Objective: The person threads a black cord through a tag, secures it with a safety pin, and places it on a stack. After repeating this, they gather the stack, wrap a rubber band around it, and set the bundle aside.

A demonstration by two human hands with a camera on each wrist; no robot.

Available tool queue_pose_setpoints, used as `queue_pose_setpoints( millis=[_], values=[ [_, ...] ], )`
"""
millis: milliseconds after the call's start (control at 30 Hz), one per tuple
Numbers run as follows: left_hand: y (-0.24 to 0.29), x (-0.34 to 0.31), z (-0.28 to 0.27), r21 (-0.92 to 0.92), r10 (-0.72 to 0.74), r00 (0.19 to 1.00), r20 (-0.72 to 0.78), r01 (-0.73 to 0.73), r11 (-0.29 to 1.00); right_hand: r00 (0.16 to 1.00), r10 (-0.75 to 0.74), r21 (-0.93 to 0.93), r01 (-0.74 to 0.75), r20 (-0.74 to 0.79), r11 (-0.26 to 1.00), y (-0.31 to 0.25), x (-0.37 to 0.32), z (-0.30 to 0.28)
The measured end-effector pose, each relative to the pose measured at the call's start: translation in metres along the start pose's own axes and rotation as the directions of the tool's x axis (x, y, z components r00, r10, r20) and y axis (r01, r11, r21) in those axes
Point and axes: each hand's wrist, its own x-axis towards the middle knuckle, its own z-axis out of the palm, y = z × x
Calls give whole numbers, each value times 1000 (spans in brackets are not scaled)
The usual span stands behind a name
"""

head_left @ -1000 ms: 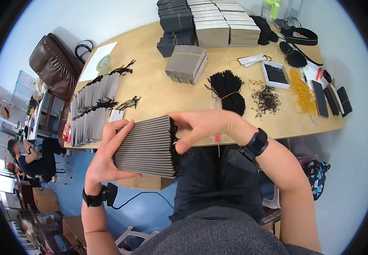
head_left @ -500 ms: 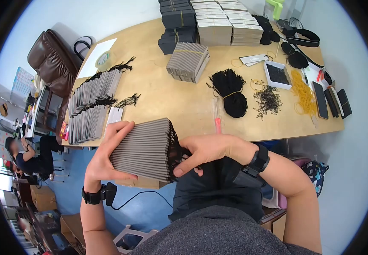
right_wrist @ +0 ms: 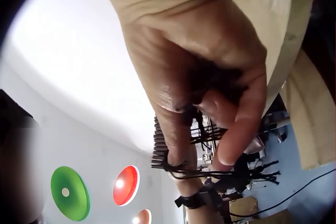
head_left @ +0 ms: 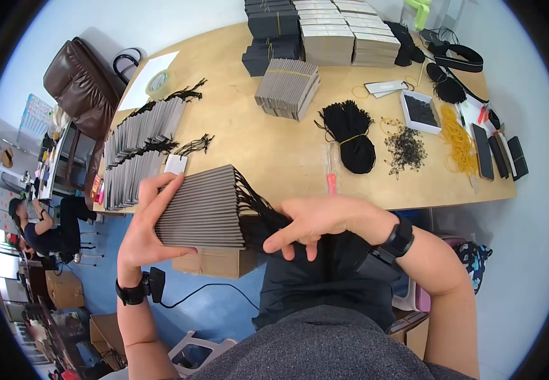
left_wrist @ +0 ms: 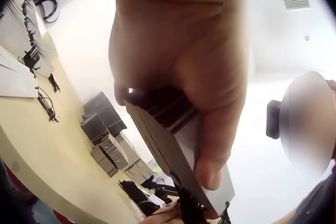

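My left hand grips a thick stack of grey tags above the table's front edge, its fingers along the far side and its thumb along the near side. Black cords hang out of the stack's right end. They stretch across to my right hand, whose curled fingers hold them over the lap. Cords pass between the thumb and fingers in the right wrist view. The left wrist view shows the left thumb pressed flat against the stack's outer face.
Rows of corded tags lie at the table's left. A banded grey stack stands mid-table. To the right are a black cord bundle, small dark pins, a white box and yellow rubber bands. A carton stands below.
My right hand has moved from the stack's end down and to the right, drawing the cords out straight. The stack in my left hand has shifted slightly left.
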Motion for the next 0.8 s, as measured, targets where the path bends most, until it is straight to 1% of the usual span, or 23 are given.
queue_pose_setpoints(
  millis=[33, 67, 100, 133, 167, 200, 233, 267, 300, 333, 367, 400, 433, 467, 533, 600, 633, 667, 700, 733, 800],
  values=[
    [-1, -1, 0, -1, 1, 1000, 2, -1, 1000, 1000, 3, 17, -3, -21, 1000, 0, -3, -1],
    [-2, -2, 0, 47, -15, 999, -33, 17, 999, 1000, 2, 18, -2, -24, 1000, 0, -7, -5],
    [-2, -3, 0, 95, -30, 997, -69, 37, 995, 998, -13, 57, 17, -59, 998, 1, -10, -9],
    [-3, -3, 1, 95, -30, 997, -68, 37, 995, 995, -28, 93, 37, -94, 995, 0, -12, -14],
    [-5, -2, 1, 77, -29, 995, -93, 36, 996, 992, -10, 93, 21, -122, 995, -1, -15, -22],
    [-6, -2, 2, 57, -28, 993, -119, 35, 998, 990, -62, 169, 84, -130, 982, 3, -19, -32],
    [-8, 0, 3, 57, -28, 992, -119, 35, 998, 982, -24, 177, 58, -185, 982, 4, -23, -40],
    [-10, 2, 5, 7, -38, 989, -145, 39, 999, 971, 14, 186, 32, -239, 982, 3, -26, -47],
    [-12, 4, 5, -43, -48, 984, -170, 42, 998, 971, 14, 184, 31, -239, 982, 1, -30, -53],
    [-12, 8, 4, -42, -49, 984, -171, 42, 998, 952, -41, 90, 71, -303, 993, -3, -36, -57],
    [-12, 13, 2, -14, -47, 985, -167, 45, 999, 928, -101, -8, 106, -359, 994, -5, -38, -59],
    [-11, 18, 0, 15, -45, 986, -163, 48, 999, 928, -103, -10, 107, -359, 994, -3, -33, -56],
    [-10, 23, -2, 16, -45, 986, -163, 48, 999, 806, -411, -312, 296, -425, 903, 2, -23, -48],
    [-9, 28, -4, 54, -40, 988, -150, 49, 997, 616, -688, -594, 406, -384, 694, 7, -11, -39],
    [-1, 36, -7, 94, -31, 991, -131, 44, 995, 489, -818, -789, 354, -302, 502, 10, 23, -13],
    [10, 44, -6, 39, -31, 991, -133, 36, 999, 431, -790, -783, 251, -436, 569, 11, 54, 11],
    [12, 47, -4, 40, -24, 991, -128, 29, 999, 425, -789, -781, 249, -443, 572, 12, 66, 11],
    [14, 47, -1, 31, -40, 989, -140, 45, 999, 249, -827, -731, 386, -504, 562, 10, 77, 11],
    [15, 46, 0, 23, -61, 986, -154, 65, 998, 74, -820, -680, 519, -567, 518, 11, 83, 10],
    [14, 43, 1, 24, -68, 986, -154, 73, 997, 79, -821, -677, 524, -566, 517, 13, 85, 3],
    [7, 40, 5, -148, -138, 980, -141, 117, 982, 403, -732, -497, 548, -549, 673, 10, 80, -10]
  ],
)
